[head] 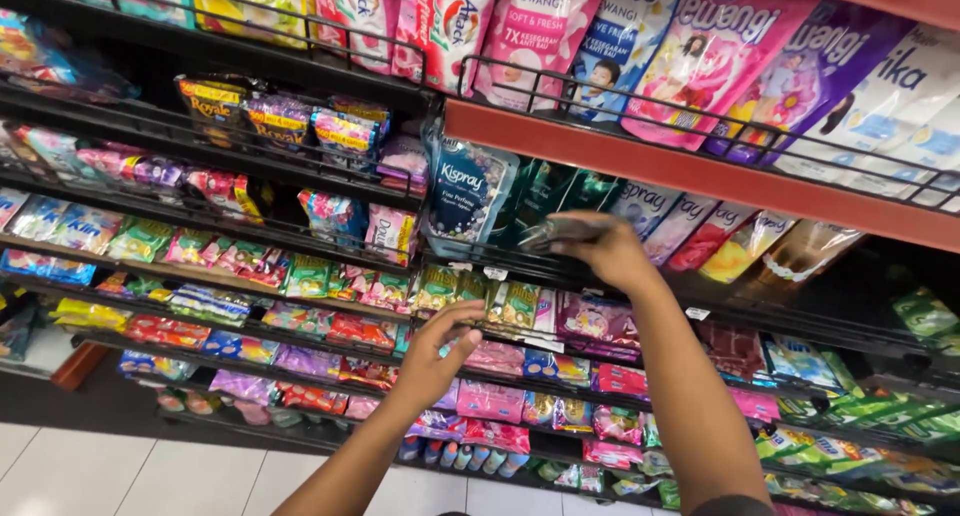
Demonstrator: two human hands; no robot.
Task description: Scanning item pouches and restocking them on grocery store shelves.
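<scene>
Head view: a person faces shop shelves packed with pouches and sachets.
Right hand: right hand point(605, 248), at 12 o'clock from frame centre, fingers closed on a dark pouch point(555, 231) blurred by motion, at the wire rail point(520, 266) of the middle shelf.
Pouch place: dark pouch sits at the rail's front edge, just at 3 o'clock of a blue pouch point(468, 191) and in front of green pouches point(560, 191).
Left hand: left hand point(440, 351), at 7 o'clock of the right, fingers half curled and holding nothing that I can see, near the sachet rows point(500, 306); whether it touches them I cannot tell.
Below: pink packs point(490, 401) fill the lower shelf; white floor tiles point(120, 471) at 8 o'clock.
Doing it well: likely best to keep the pouch upright, clear the rail cleanly, and hold the neighbours steady with the free hand so none tips forward.
</scene>
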